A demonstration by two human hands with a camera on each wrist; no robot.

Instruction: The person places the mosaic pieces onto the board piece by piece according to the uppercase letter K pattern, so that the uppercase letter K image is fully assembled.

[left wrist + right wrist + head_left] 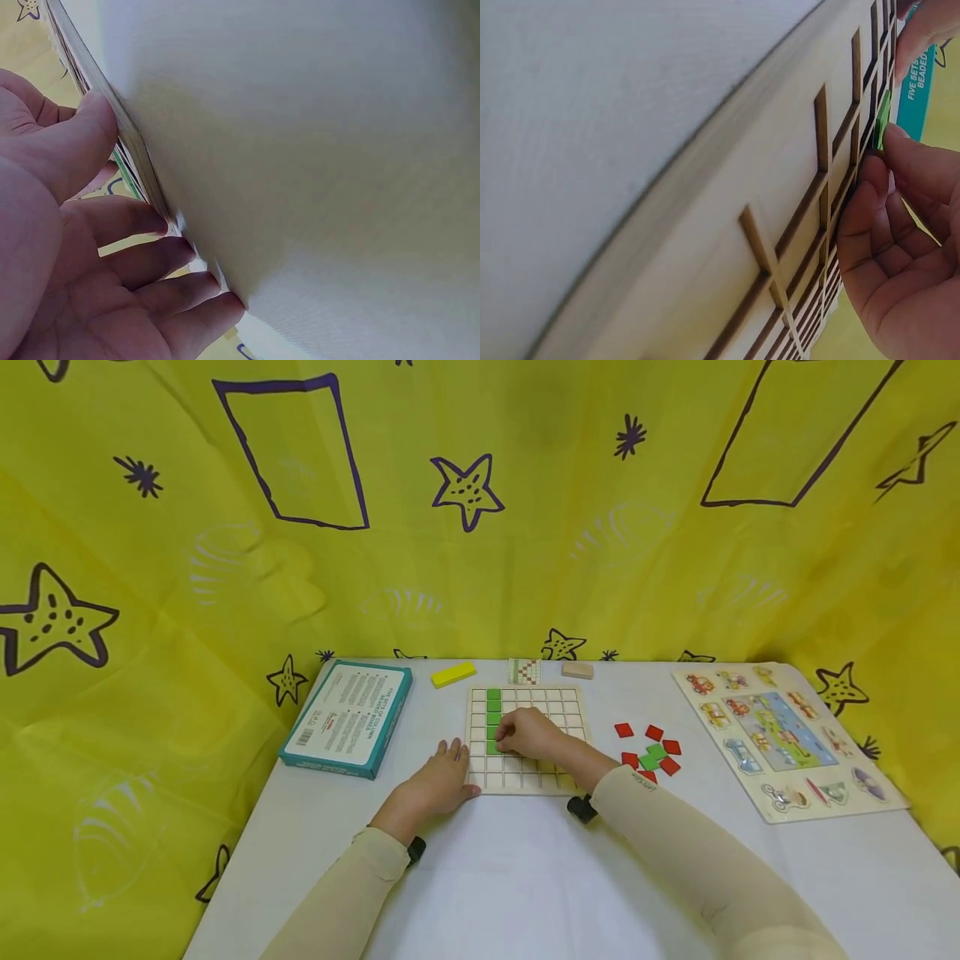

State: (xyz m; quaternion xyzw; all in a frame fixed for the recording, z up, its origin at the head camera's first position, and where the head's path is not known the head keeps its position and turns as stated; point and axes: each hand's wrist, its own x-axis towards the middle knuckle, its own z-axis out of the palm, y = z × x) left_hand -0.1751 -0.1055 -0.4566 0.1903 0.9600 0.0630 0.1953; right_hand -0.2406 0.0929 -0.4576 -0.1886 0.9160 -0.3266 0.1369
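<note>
A wooden grid board (525, 782) lies on the table, with several green square tiles (493, 707) in a column near its left side. My right hand (531, 735) is over the board, thumb and curled fingers at the lowest green tile (492, 747). In the right wrist view, the thumb tip touches this green tile (883, 120), and the fingertips are partly hidden. My left hand (435, 785) rests at the board's lower left corner, fingers extended. In the left wrist view, its thumb (97, 124) lies against the board's edge (139, 154) and its fingertips touch the table.
Loose red tiles (624, 730) and green tiles (656, 752) lie right of the board. Behind it are a yellow block (453, 674), a patterned card (525, 672) and a wooden block (577, 670). A teal box (348, 718) stands left, a picture puzzle (787, 743) right.
</note>
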